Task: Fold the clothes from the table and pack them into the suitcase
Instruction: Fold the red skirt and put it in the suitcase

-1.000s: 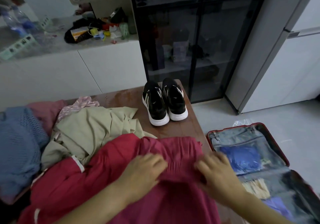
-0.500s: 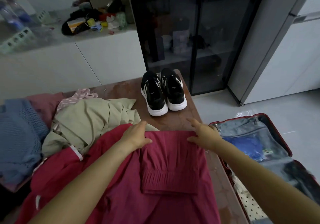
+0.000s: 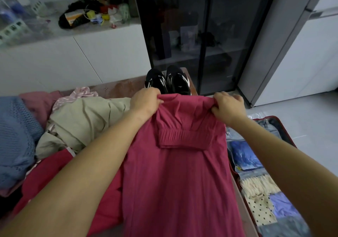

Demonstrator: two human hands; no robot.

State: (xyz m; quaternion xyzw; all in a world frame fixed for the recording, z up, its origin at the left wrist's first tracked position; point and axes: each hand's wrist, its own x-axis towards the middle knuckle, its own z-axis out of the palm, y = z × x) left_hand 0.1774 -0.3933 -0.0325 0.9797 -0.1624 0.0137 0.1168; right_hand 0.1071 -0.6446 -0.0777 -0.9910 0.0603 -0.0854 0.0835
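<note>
Head view: I see my left hand (image 3: 146, 102) and right hand (image 3: 228, 106) both raised over the tabletop (image 3: 124, 88), each holding a top corner of the magenta garment (image 3: 179, 172). The left fingers (image 3: 157, 101) are curled and pinch the cloth's upper edge, and the right fingers (image 3: 220, 109) are bunched round the other corner the same way. The garment hangs down between my forearms, a gathered band folded over across its upper part. It hides the near part of a pair of black shoes (image 3: 168, 81) standing at the tabletop's far end. To the left lie a beige garment (image 3: 86, 119), a blue knit (image 3: 16, 136) and a red garment (image 3: 47, 174). On the floor to the right the suitcase (image 3: 285, 130) lies open, with folded items inside.
</note>
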